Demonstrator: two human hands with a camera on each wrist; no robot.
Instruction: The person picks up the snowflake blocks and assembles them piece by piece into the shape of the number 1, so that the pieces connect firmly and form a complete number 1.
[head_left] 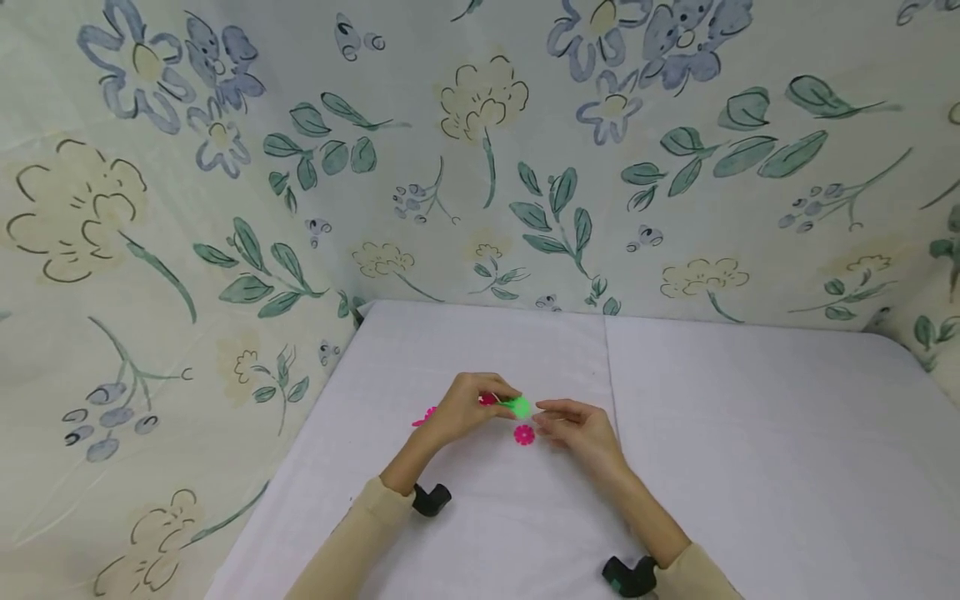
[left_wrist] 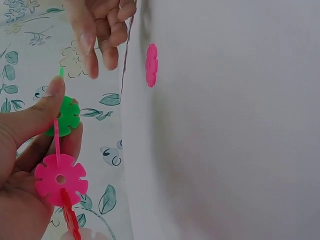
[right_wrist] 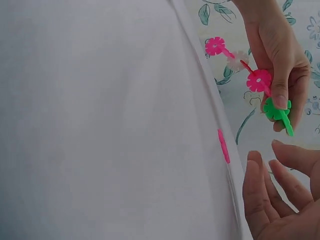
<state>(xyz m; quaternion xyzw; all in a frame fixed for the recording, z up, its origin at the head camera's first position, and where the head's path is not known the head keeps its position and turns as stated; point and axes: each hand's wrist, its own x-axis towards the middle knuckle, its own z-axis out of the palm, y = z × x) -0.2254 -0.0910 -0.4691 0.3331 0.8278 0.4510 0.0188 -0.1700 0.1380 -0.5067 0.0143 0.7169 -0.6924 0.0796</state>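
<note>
My left hand (head_left: 463, 410) pinches a chain of slotted plastic flower discs by its green disc (right_wrist: 272, 111), between thumb and fingers. A second green disc (right_wrist: 287, 123), seen edge-on, juts from that end. Back along the chain come a pink disc (left_wrist: 61, 180), a red disc (left_wrist: 71, 220), a pale clear disc (right_wrist: 237, 61) and another pink disc (right_wrist: 215, 46). My right hand (head_left: 583, 432) is just right of the green end, its thumb and fingers parted with nothing between them. Below and between the hands, a loose pink disc (head_left: 524, 435) lies on the white cloth.
A white cloth (head_left: 750, 450) covers the table, with a seam running across it right of the hands. Behind and to the left hangs a flower-print curtain (head_left: 420, 150). Each wrist wears a black camera, such as the left one (head_left: 432, 500).
</note>
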